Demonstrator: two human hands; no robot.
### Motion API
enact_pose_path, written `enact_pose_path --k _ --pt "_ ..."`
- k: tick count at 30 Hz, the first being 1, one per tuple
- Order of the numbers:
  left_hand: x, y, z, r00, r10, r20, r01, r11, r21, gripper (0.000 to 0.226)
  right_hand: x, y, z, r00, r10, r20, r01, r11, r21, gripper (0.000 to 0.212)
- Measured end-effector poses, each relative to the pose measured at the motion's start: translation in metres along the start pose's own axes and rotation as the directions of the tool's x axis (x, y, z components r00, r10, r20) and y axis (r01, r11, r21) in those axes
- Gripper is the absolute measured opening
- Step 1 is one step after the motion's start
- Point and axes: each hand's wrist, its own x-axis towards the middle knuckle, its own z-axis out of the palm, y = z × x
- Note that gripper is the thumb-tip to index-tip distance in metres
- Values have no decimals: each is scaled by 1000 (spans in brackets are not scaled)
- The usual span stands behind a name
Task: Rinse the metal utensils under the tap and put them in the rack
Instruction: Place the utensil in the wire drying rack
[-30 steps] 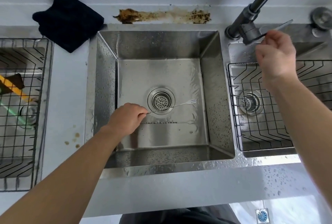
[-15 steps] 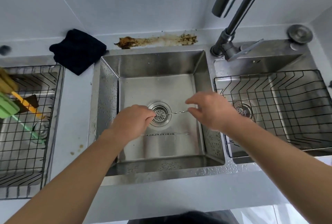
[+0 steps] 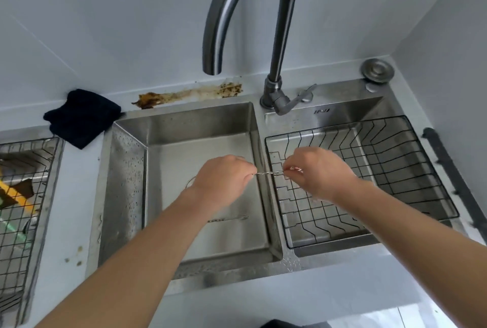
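We see two utensils: one fork point(image 3: 267, 172) pinched at either end by our left hand point(image 3: 224, 182) and right hand point(image 3: 319, 172) over the sink point(image 3: 131, 169) divider, another utensil point(image 3: 229, 219) on the sink floor. One rack point(image 3: 411, 164) sits right of the sink; its stamped mark is unreadable.

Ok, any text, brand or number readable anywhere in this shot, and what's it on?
One marking only: a small dark stamp on the back wall of the right basin, just right of the tap base. Too small and blurred to read.
Nothing legible on the rack, fork or walls.
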Motion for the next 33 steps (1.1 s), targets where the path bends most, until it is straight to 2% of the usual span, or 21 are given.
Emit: enact_pose_path --k 14,18,22,25,30,33 --pt "98 89 41 994 112 4 -112 994 4 19 -43 125 -1 989 126 -80 -121 990 66 16" --pt "114 102 56 994 107 29 -107 994 4 17 -38 152 7 992 76 -104 -73 997 29 15" --pt "130 111 74 996 68 57 -69 998 4 14 -25 175 12 985 -29 -171 8 993 -119 8" --pt "136 113 89 997 14 79 -14 1000 5 15 -11 186 20 988 -91 -124 73 987 -143 8" --pt "142 116 113 992 -56 113 56 998 3 20 3 199 41 997 -71 3 70 977 -200 18" --pt "145 117 124 989 -83 124 85 996 -15 16 8 204 49 996 -78 36 83 977 -199 24"
